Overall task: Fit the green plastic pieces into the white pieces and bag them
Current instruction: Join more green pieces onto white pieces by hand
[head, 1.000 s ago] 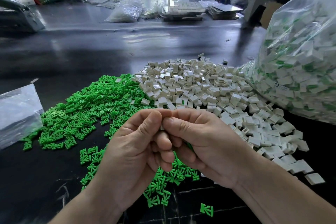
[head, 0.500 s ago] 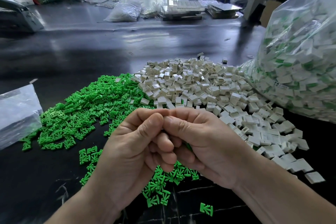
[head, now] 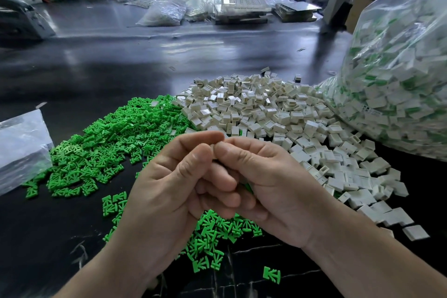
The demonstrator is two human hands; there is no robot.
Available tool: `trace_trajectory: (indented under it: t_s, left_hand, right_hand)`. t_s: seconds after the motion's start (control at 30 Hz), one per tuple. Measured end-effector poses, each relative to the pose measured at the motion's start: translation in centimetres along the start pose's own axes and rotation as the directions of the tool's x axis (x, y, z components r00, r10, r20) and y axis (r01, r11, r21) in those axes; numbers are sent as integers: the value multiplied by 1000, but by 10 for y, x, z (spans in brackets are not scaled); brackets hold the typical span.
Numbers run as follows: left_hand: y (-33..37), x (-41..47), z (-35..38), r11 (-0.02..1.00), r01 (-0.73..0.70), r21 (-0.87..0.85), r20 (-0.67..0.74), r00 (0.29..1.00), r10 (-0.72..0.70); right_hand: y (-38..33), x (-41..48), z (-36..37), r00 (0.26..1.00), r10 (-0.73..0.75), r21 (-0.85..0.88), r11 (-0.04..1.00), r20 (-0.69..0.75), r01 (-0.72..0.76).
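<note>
The job looks well under way but far from finished, in my judgement; the big clear bag [head: 391,84] at the right of the tabletop [head: 121,68] bulges with white blocks that show green at their slots, so many pairs seem already fitted and bagged; yet a broad heap of loose green pieces [head: 116,143] lies at the left and a heap of loose white pieces [head: 278,113] touches it on the right, reaching to the foot of the bag; a great deal is left to join.

The left hand [head: 174,189] and the right hand [head: 273,189] are pressed together above the near edge of the heaps, thumb tip against thumb tip; the right hand's fingers [head: 251,203] are clenched over green pieces, a sliver of which shows beside its palm; the left hand's fingers are curled too, but what they pinch is hidden, so I cannot tell whether they hold a piece; this is probably a fitting in hand.

The green pieces are small, flat and forked with a crossbar; the white pieces are little hollow boxes, each with a slot; one stray green piece [head: 271,274] lies alone near the wrists; a smaller clear bag [head: 21,150] lies flat at the far left.
</note>
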State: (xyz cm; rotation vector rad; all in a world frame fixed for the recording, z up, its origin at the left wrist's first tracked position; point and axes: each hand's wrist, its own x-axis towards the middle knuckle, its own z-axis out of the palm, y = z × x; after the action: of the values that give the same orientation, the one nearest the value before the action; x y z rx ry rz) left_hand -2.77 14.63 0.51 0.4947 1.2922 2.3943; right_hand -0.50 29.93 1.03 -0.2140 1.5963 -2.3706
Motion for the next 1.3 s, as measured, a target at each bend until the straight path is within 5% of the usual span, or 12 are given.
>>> trace_trajectory:
  t_s: [0.1,0.2,0.33,0.63,0.8,1.1,1.2,1.3]
  left_hand:
    - [3,-1,-9,967,-71,245,4,997,73]
    - [5,-3,-13,727,-219,651,25,963,268]
    - [10,-5,-11,433,-216,875,42,926,376]
    - [16,-2,-13,-23,-286,958,269,863,427]
    - [16,-2,-15,-135,-295,946,325,853,410]
    - [18,-1,-12,-84,-259,962,270,873,406]
    - [20,-3,-11,260,-99,960,11,947,321]
    - [15,-2,-15,548,-8,837,-69,990,119]
  right_hand:
    - [-1,0,-4,999,15,-11,1000,-32,-15]
    - [-1,0,-5,998,34,-11,999,-53,-34]
    - [-3,-1,-4,996,59,-37,997,-72,-62]
    - [-2,-1,0,983,90,-175,977,-161,-118]
    - [-3,-2,1,976,119,-201,967,-182,-155]
    - [-3,-2,3,974,100,-191,972,-203,-140]
    - [-5,-2,1,973,78,-187,975,-219,-120]
    - [-7,-3,0,974,46,-235,967,-223,-99]
